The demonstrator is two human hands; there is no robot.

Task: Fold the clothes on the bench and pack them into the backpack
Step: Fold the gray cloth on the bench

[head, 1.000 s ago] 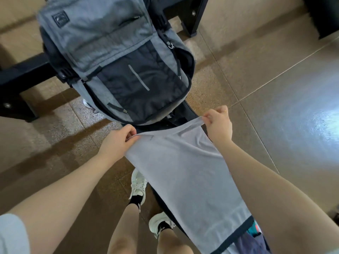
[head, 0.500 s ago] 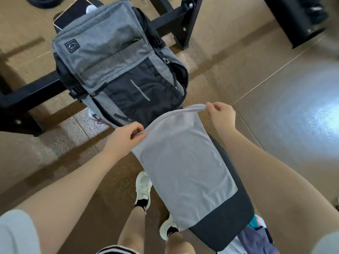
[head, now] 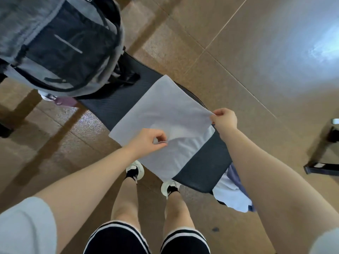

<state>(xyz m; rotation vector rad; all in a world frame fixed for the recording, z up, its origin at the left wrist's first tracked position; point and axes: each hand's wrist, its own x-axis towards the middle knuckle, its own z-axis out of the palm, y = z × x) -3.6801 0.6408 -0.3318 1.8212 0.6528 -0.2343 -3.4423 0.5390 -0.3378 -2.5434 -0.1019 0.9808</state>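
Observation:
A light grey garment [head: 161, 114] lies folded over on the black bench [head: 203, 167]. My left hand [head: 148, 142] pinches the folded-over edge near the garment's middle. At the cloth's right corner, my right hand [head: 223, 120] pinches the same edge. The grey and black backpack [head: 60, 43] stands at the bench's far end, upper left. More clothes, white and purple [head: 233, 195], hang off the near end of the bench under my right forearm.
Brown tiled floor surrounds the bench. A bottle with a purple body [head: 60, 100] lies beside the backpack's base. A black metal frame [head: 322, 162] stands at the right edge. My feet in white shoes [head: 135, 169] are beside the bench.
Both hands pulled the garment's far edge back toward me, folding it over itself on the bench. The view dropped and moved closer; the backpack now sits further up and left.

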